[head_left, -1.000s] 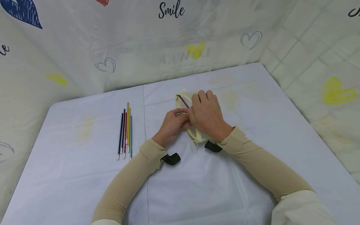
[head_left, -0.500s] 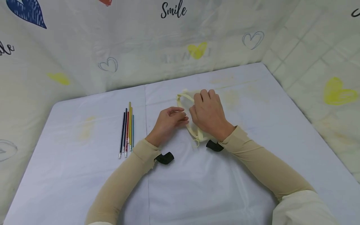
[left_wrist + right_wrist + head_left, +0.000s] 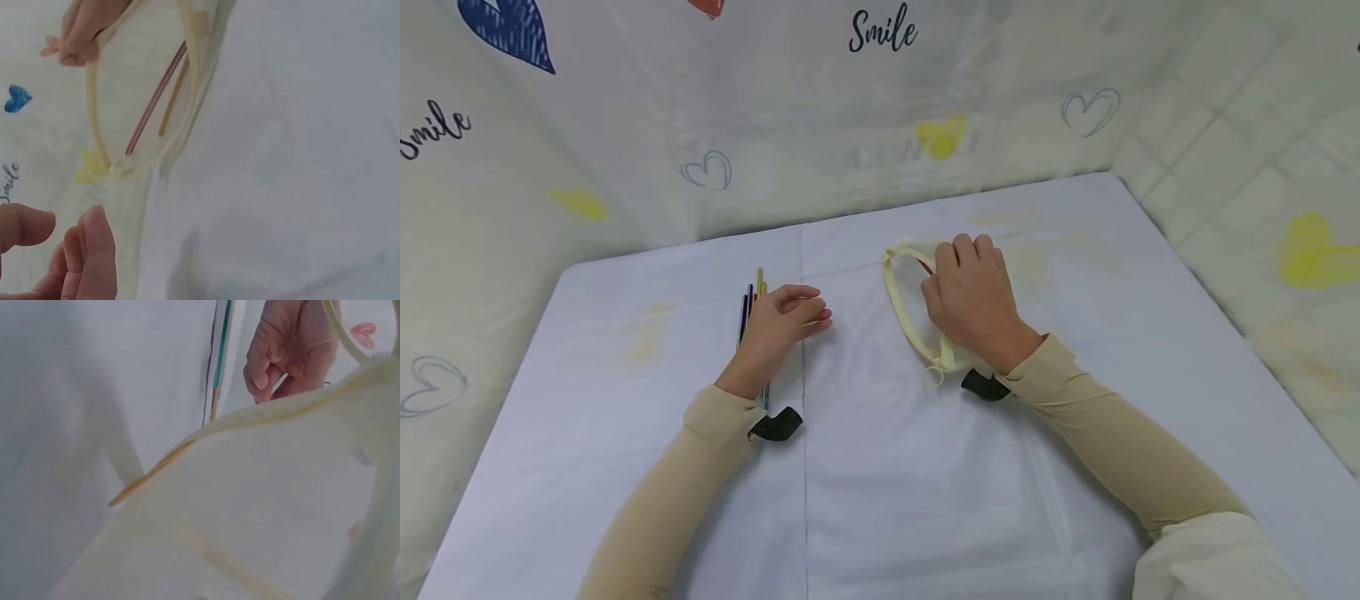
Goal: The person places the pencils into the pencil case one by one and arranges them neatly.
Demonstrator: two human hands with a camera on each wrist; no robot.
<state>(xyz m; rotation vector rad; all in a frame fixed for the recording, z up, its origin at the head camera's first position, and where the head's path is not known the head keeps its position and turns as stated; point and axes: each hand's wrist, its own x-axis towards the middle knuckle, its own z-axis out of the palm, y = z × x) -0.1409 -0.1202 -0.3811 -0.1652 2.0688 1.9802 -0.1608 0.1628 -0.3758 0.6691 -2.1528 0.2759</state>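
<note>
My right hand (image 3: 973, 296) grips the upper edge of a sheer pale-yellow drawstring pouch (image 3: 901, 315), whose mouth gapes toward the left. Inside the pouch, the left wrist view shows a red pencil (image 3: 156, 100) and a yellowish pencil (image 3: 172, 100) lying aslant. My left hand (image 3: 778, 329) hovers over the row of loose pencils (image 3: 744, 312) on the table's left part and hides much of them. Its thumb and fingers (image 3: 97, 250) are apart with nothing between them. Below that hand, the teal pencil (image 3: 766, 396) sticks out; it also shows in the right wrist view.
A white cloth with a crease line covers the table (image 3: 880, 500). Behind it hangs a pale curtain (image 3: 790, 125) printed with hearts and words. Black wrist mounts, one under the left cuff (image 3: 777, 425) and one under the right (image 3: 985, 386), sit close to the cloth.
My left hand has let go of the red pencil at the pouch mouth and moved left to the loose pencils. The red pencil has slid into the pouch. My right hand keeps its grip there.
</note>
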